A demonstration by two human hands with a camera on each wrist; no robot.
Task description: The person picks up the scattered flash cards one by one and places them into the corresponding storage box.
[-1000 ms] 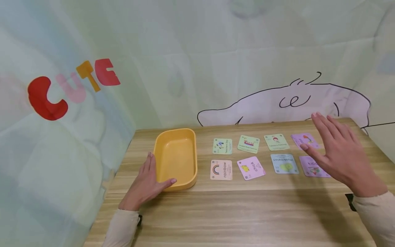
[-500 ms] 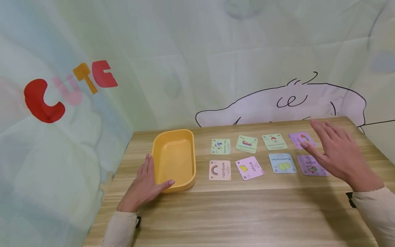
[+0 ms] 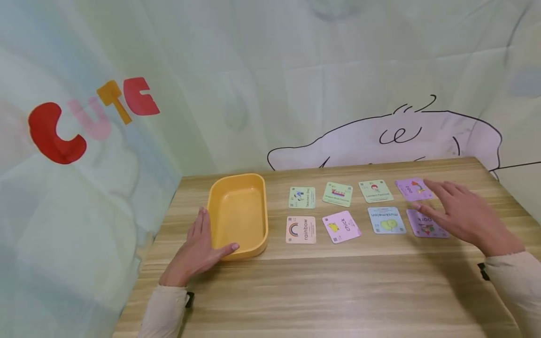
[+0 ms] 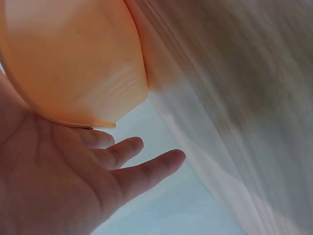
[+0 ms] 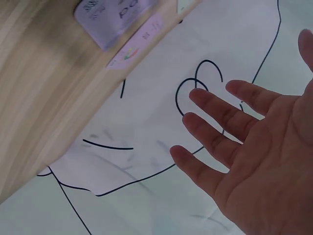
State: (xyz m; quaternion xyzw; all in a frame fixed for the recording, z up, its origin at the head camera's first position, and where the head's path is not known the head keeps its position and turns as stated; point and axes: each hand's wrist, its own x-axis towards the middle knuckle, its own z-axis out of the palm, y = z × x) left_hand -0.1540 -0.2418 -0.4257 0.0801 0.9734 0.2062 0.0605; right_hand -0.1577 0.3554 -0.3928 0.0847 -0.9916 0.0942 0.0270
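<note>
A yellow plastic tray (image 3: 243, 216) stands at the left of the wooden table, with nothing inside it. My left hand (image 3: 195, 253) rests against its left side, thumb over the near rim and fingers straight; the left wrist view shows the palm touching the tray wall. My right hand (image 3: 469, 216) hovers over the right end of two rows of picture cards, fingers extended and holding nothing. It partly covers the purple park card (image 3: 426, 225). Just beyond the fingertips lies the purple zoo card (image 3: 411, 189). Left of the park card is the blue muskmelon card (image 3: 386, 220).
Further left lie the chick card (image 3: 342, 227), the rainbow card (image 3: 301, 230), and green cards for Lantern Festival (image 3: 375, 191), Dragon Boat Festival (image 3: 337, 194) and Teachers' Day (image 3: 302, 197). A printed curtain (image 3: 317, 84) hangs along the table's back and left edges.
My right hand has lowered toward the cards, its fingertips dropping nearer the table. My left hand and the tray stay in place. The head view has shifted slightly.
</note>
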